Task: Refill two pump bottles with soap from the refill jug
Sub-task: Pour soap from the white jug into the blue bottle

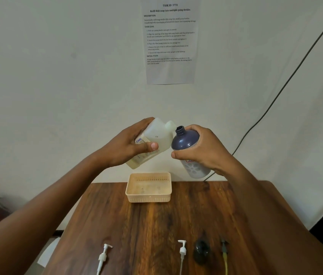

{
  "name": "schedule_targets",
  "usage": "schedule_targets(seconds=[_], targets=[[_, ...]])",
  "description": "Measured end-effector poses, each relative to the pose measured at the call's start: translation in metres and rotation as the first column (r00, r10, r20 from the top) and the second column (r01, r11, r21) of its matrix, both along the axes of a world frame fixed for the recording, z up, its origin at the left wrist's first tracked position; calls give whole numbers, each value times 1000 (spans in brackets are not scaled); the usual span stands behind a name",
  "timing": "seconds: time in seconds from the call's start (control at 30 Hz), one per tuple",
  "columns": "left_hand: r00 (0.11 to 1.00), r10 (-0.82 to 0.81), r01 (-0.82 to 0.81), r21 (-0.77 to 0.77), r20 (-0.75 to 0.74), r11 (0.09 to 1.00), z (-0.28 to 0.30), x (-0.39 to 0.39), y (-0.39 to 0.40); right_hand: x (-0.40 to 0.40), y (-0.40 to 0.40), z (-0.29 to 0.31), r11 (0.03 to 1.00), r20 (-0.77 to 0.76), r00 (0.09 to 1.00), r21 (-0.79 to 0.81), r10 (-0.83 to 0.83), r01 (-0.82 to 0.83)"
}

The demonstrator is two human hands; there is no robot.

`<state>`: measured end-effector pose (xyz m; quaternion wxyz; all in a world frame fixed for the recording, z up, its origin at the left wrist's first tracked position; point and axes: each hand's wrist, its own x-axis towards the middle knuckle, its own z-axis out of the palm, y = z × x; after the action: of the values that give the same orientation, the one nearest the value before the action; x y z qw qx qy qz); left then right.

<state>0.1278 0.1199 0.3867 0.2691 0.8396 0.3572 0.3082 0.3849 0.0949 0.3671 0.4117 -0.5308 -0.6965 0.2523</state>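
My left hand [129, 144] grips a white translucent refill jug [156, 137], tilted so its spout points right, up in the air above the table. My right hand [202, 150] holds a dark blue pump bottle [185, 140] without its pump, its open neck leaning left next to the jug's spout. Two white pump heads lie flat near the table's front edge, one at the left [103, 257] and one in the middle [182, 251]. A second dark bottle [201, 252] lies on the table to the right of the middle pump.
A beige perforated plastic basket [148, 197] sits at the far edge of the wooden table [146, 225], below both hands. A yellow-tipped tool [225, 257] lies beside the dark bottle. A printed sheet [170, 40] hangs on the wall, and a black cable [275, 98] runs down it.
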Motion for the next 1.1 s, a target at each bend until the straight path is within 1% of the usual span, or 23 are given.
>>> schedule_targets(seconds=[0.23, 0.57, 1.1], targets=[[999, -15, 15, 1, -40, 1000, 2, 0, 7, 1, 0, -5, 1000, 1, 1000, -18, -17, 17], [982, -41, 50, 46, -182, 998, 25, 0, 17, -1, 0, -7, 998, -37, 998, -18, -60, 60], [943, -46, 74, 73, -331, 995, 54, 7, 26, 4, -4, -4, 998, -82, 995, -3, -62, 62]])
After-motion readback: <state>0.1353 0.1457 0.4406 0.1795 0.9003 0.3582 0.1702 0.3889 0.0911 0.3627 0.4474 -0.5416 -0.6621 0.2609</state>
